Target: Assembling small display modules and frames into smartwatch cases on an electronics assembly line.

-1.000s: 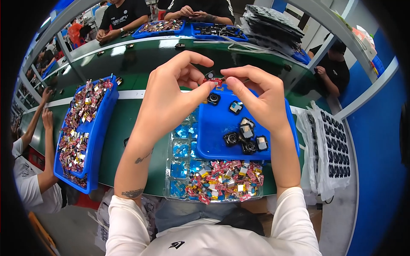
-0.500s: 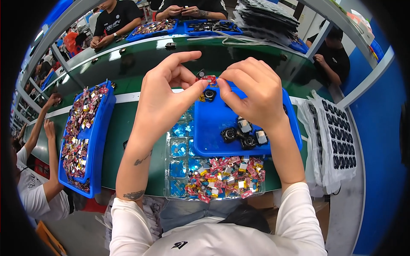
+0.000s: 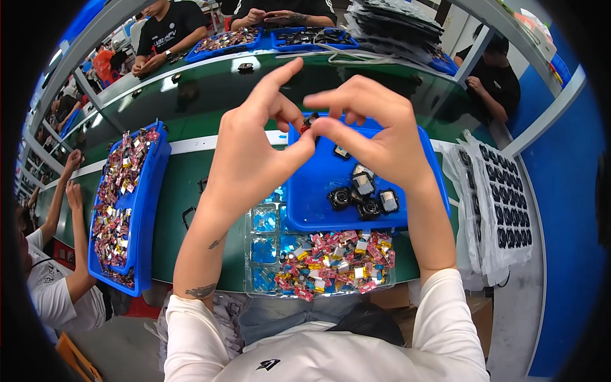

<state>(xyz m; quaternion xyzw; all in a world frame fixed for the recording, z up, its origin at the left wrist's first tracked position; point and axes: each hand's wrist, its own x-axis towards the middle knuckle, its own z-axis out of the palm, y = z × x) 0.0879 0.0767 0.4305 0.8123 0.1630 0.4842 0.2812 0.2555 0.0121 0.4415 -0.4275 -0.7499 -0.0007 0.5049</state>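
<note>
My left hand (image 3: 254, 149) and my right hand (image 3: 372, 130) meet above the back edge of a small blue tray (image 3: 318, 191). Together their fingertips pinch a small black and red part (image 3: 309, 123), mostly hidden by the fingers. In the tray lie several small black and silver parts (image 3: 363, 194). In front of the tray sits a clear compartment tray (image 3: 267, 251) with blue-lit cells and a heap of small red, gold and silver pieces (image 3: 334, 261).
A long blue bin (image 3: 149, 191) full of the same small pieces stands at the left on the green table. Stacked black cell trays in clear bags (image 3: 503, 204) lie at the right. Other people work at the left, across the table and at the right.
Both hands have risen closer to the camera and now pinch the small part tighter together, with the left forefinger lifted. The view has shifted slightly.
</note>
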